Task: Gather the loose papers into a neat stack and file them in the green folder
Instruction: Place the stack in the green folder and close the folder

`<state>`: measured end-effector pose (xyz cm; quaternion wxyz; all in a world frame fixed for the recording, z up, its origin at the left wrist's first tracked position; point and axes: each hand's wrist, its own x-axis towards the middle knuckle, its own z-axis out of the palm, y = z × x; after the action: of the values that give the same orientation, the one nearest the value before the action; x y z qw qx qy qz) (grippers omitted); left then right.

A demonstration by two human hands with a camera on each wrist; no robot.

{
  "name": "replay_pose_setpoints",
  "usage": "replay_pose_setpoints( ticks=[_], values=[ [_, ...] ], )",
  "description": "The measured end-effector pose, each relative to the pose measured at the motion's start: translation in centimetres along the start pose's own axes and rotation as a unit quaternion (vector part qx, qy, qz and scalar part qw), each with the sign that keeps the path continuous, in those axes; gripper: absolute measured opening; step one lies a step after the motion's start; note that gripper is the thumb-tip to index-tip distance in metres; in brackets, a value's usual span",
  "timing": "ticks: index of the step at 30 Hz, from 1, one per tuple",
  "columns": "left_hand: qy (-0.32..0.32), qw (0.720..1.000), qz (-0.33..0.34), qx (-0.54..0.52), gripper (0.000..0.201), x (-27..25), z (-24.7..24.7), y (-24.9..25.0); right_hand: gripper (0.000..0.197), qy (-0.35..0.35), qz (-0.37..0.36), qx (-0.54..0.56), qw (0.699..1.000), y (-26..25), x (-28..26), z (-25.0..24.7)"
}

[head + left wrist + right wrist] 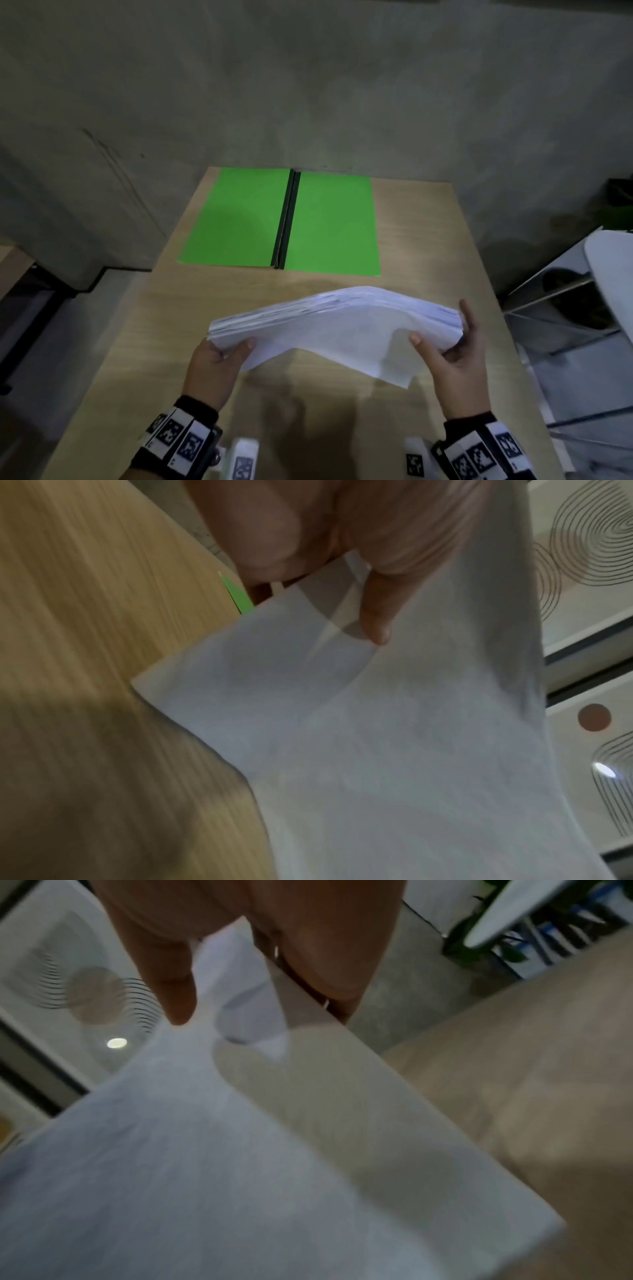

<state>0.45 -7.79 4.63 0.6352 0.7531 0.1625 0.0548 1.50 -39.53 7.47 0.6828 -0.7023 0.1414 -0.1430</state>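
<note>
1. Because the paper stack point(337, 320) was held off the worktop point(428, 240) only at its two short ends, it bowed upward in the middle, and I judged that the sheets could fan apart or slide out of register if either grip eased.
2. The far long edge already showed sheets stepped slightly out of line in the head view, so a careless set-down would likely have left an untidy pile rather than a neat one.
3. A loose lower corner hung down near the right hand point(455, 363); it might have caught on the worktop and folded under.
4. The green folder point(325, 219) lay open and flat at the far end of the worktop, well apart from the stack, with its dark spine down the middle; carrying the bowed stack across that gap was where a slip seemed most probable.
5. The left hand point(214, 363) gripped the stack's left end, thumb on top and fingers point(375, 612) curled beneath, as the left wrist view showed.
6. The right hand held the right end, thumb pressed on the upper sheet and fingers point(174, 988) wrapped round the edge.
7. Both forearms reached forward from the near edge, palms turned inward toward each other, each wrist wearing a marker-patterned band point(178, 435).
</note>
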Motion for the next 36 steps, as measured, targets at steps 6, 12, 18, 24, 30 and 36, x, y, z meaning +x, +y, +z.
replay_pose_setpoints(
  ticks=[6,12,18,24,30,36],
  values=[
    [-0.045,0.973,0.193,0.117,0.022,-1.0,0.2,5.5,0.070,-0.053,-0.337,-0.452,0.824,-5.1,-0.4,3.7],
    [0.032,0.911,0.366,0.187,0.031,-0.2,0.0,11.4,0.025,-0.157,-0.346,-0.313,0.871,-6.3,-0.5,5.1],
    [-0.043,0.968,0.151,-0.197,0.086,0.8,2.2,12.9,0.018,-0.104,-0.098,-0.009,0.990,-6.7,-1.0,4.0],
    [-0.053,0.977,0.168,-0.118,0.031,0.4,4.2,11.5,0.030,-0.100,-0.064,0.018,0.993,-5.2,-0.8,3.9],
    [-0.040,0.965,0.184,-0.183,0.054,-0.7,4.3,12.5,0.074,-0.038,-0.118,0.057,0.991,-8.7,-0.9,4.9],
    [0.080,0.968,0.131,-0.199,0.037,0.2,5.2,16.1,0.021,0.023,-0.111,0.073,0.991,-12.0,1.2,6.4]
  ],
)
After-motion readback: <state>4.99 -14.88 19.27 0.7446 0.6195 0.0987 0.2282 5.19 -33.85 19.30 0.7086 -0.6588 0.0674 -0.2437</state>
